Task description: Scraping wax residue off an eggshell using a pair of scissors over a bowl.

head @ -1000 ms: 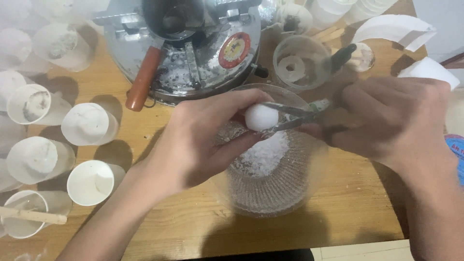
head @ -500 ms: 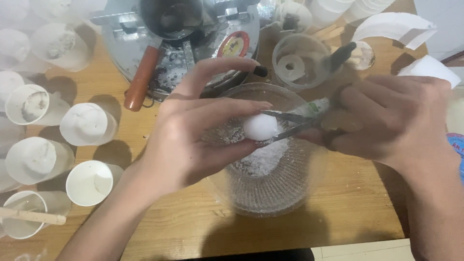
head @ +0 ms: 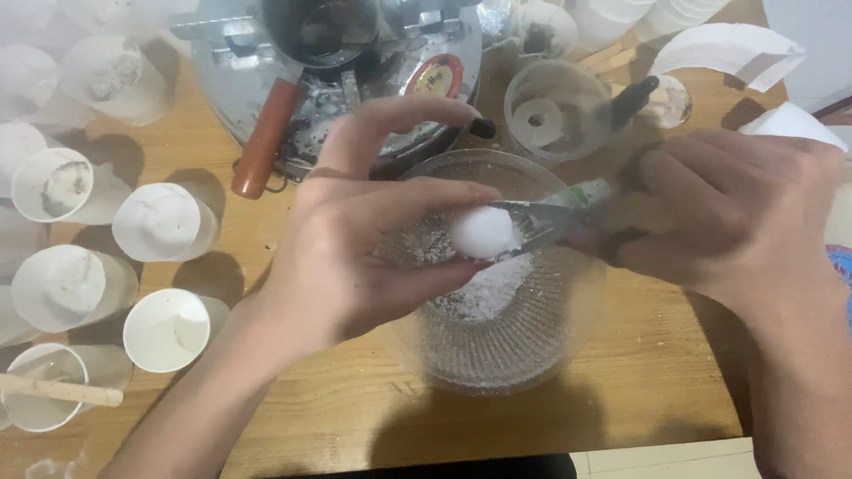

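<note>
Cups crowd left; pot blocks rear; bare table front-right, seemingly free.

A small food-making workplace, likely a home kitchen or street-snack stall: a worn wooden tabletop crowded with rows of white paper cups, a metal hand-cranked machine dusted with white crumbs, a clear plastic jar of white powder, and stacked cups behind.

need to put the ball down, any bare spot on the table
Bare wood lies right of the clear tub, below the right hand, and along the near edge. The left side is packed with cups; the back holds the metal machine.
</note>
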